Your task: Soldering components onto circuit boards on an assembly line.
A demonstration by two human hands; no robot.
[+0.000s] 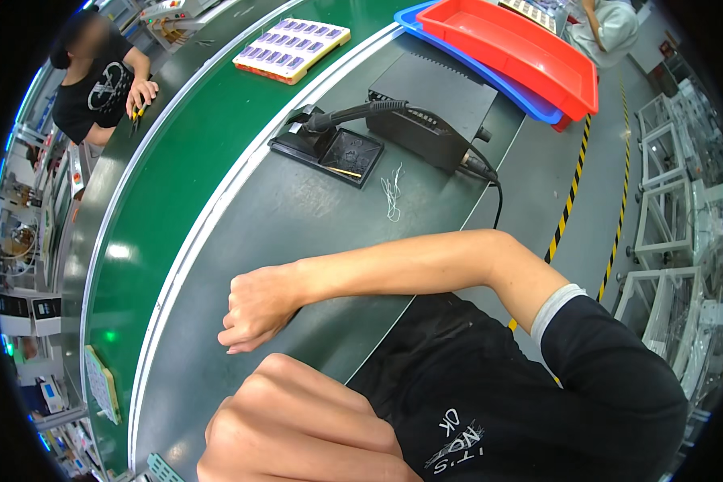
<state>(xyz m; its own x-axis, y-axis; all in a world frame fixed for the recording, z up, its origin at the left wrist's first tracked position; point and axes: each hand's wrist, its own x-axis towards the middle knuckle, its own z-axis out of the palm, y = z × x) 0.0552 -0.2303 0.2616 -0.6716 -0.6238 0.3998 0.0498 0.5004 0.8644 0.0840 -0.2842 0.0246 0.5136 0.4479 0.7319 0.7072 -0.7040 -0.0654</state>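
My right hand [261,309] is closed in a loose fist just above the grey worktop [241,233], its forearm reaching across from the right. Closer to the camera, my left hand [297,422] fills the bottom of the view with its knuckles bent. The palms and fingertips of both hands are hidden, so I cannot see whether they hold anything. Beyond them, a soldering iron [353,114] rests in its black stand [353,157]. A black soldering station [430,108] stands next to it. Thin white strands [391,193] lie loose on the worktop.
A green conveyor belt [161,193] curves along the left, carrying a pallet of purple parts [293,48] and a greenish panel [102,386]. A teal piece [165,467] lies at the bottom edge. Red [514,48] and blue [538,108] trays sit far right. A person [96,80] holds yellow-handled pliers [139,115] opposite.
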